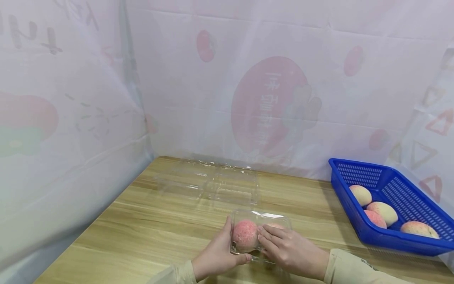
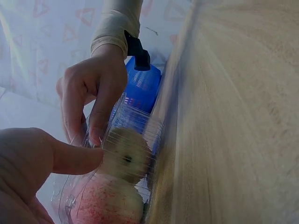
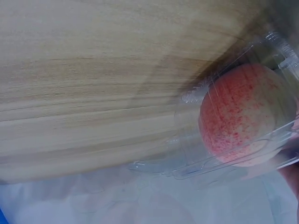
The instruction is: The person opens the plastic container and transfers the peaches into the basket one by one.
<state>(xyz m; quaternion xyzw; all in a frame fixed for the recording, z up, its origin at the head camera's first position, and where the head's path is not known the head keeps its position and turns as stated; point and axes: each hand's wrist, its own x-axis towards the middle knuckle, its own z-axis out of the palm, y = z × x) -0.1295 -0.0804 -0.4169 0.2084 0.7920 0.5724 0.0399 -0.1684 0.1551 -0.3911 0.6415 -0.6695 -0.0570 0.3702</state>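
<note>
A clear plastic clamshell box with two pink-and-cream peaches inside is between both hands, low in the head view. My left hand grips its left end, thumb along the near edge. My right hand holds the right part, fingers over the top; in the left wrist view its thumb and fingers pinch the box's edge. One peach shows at the left of the box; the second peach is partly covered by the right hand in the head view. The right wrist view shows a peach through the clear wall.
Further back on the wooden table are clear plastic containers. To the right stands a blue perforated basket holding several peaches. A printed white cloth hangs behind the table and along its sides.
</note>
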